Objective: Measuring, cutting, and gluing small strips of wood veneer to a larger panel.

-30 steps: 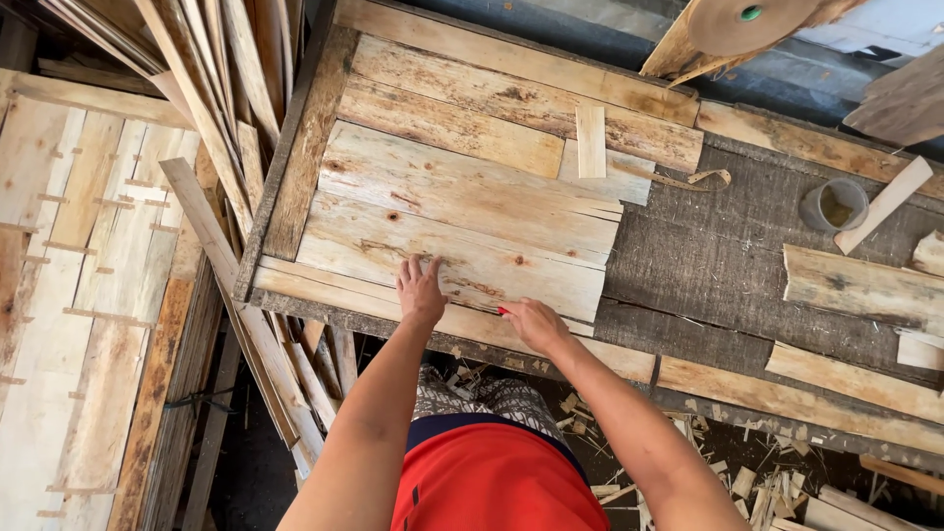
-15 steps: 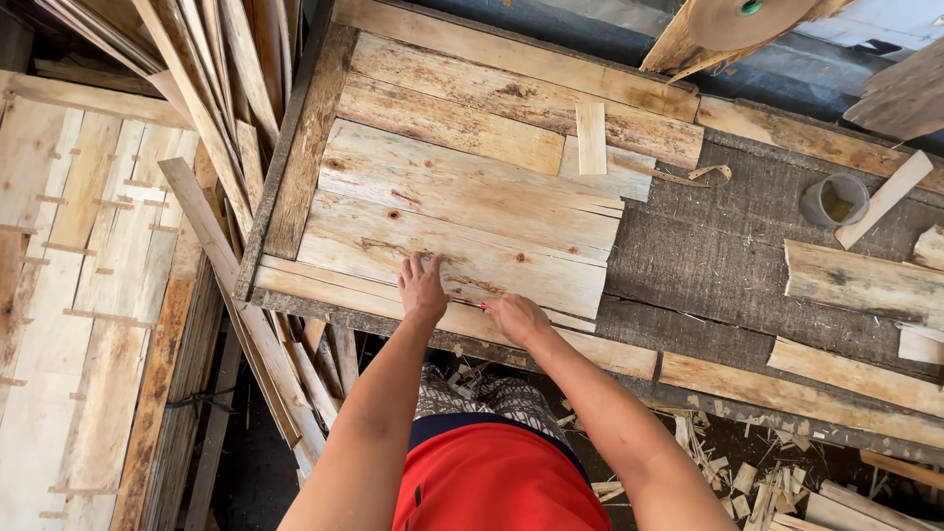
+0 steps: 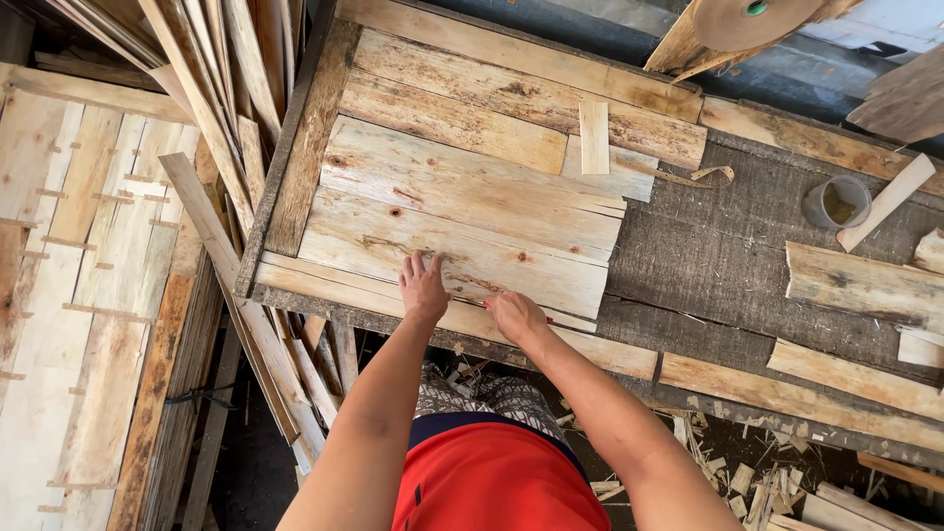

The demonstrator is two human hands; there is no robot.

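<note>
My left hand (image 3: 423, 285) lies flat, fingers spread, on the near part of a pale thin wood sheet (image 3: 462, 211) that rests on a stack of similar sheets on the workbench (image 3: 747, 246). My right hand (image 3: 513, 315) sits just to its right at the stack's near edge, fingers curled down against the edge of the sheets. Whether it grips one sheet is unclear. A small narrow wood strip (image 3: 594, 138) lies upright on the sheets farther back.
A grey round cup (image 3: 836, 204) stands on the dark bench at right, with a wood stick (image 3: 885, 202) beside it and veneer pieces (image 3: 863, 283) nearby. Long slats (image 3: 206, 88) lean at upper left. Stacked panels (image 3: 69, 295) fill the left. Wood scraps (image 3: 747, 472) litter the floor.
My right hand has slid left along the stack's near edge, closer to my left hand. The left hand has stayed in place on the sheet.
</note>
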